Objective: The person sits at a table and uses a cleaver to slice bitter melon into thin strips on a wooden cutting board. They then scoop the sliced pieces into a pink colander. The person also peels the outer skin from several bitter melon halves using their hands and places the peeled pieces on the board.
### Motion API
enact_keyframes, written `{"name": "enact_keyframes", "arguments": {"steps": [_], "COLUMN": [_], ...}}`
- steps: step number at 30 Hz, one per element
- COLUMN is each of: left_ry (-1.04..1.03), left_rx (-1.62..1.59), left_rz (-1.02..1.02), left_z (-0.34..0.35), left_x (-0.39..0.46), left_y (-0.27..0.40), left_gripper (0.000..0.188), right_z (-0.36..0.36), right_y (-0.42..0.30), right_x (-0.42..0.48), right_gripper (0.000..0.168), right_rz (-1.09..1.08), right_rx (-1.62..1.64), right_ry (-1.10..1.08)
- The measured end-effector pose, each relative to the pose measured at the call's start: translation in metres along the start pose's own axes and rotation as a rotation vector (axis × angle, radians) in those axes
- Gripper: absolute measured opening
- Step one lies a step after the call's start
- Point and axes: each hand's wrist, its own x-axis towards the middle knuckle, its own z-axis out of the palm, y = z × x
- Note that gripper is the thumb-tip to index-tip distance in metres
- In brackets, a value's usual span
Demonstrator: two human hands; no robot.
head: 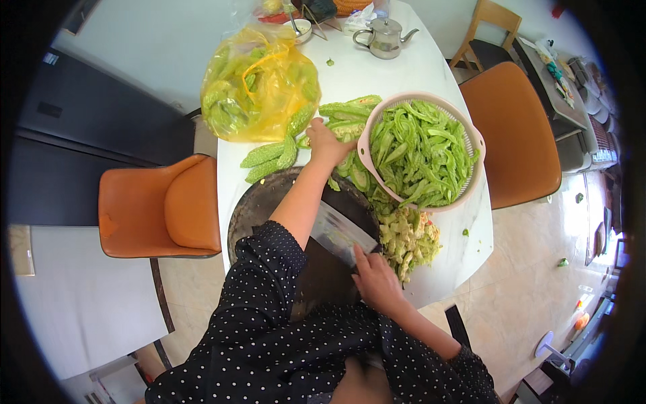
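Note:
My right hand (pixel 377 280) holds a wide-bladed cleaver (pixel 340 233) flat over the dark round chopping board (pixel 323 278). Stretched past the board's far edge, my left hand (pixel 327 144) reaches in among the halved bitter melons (pixel 348 108); whether its fingers grip one cannot be seen. Whole bitter melons (pixel 265 155) lie to its left, beside a yellow plastic bag (pixel 260 91) with more inside. A pink colander (pixel 371 151) full of sliced bitter melon (pixel 421 151) stands on the right. Below it lies a heap of scooped-out pith and seeds (pixel 409 240).
On the white table (pixel 348 65) stand a metal teapot (pixel 386 38) and a small bowl (pixel 300 31) with a spoon, towards the far end. Orange chairs flank the table at left (pixel 161 207) and right (pixel 515 136).

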Motion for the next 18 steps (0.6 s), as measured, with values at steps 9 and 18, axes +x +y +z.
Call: {"name": "enact_keyframes", "arguments": {"steps": [9, 18], "left_ry": [-0.221, -0.562], "left_rx": [-0.216, -0.806], "left_rz": [0.141, 0.219], "left_z": [-0.028, -0.095], "left_x": [-0.026, -0.192], "left_y": [-0.045, -0.019], "left_gripper": [0.047, 0.036], "right_z": [-0.028, -0.049], "right_y": [0.009, -0.004], "right_x": [0.014, 0.041], "right_gripper": [0.032, 0.052], "right_rz": [0.102, 0.363], "right_rx": [0.377, 1.242], "right_ry": [0.167, -0.026]}}
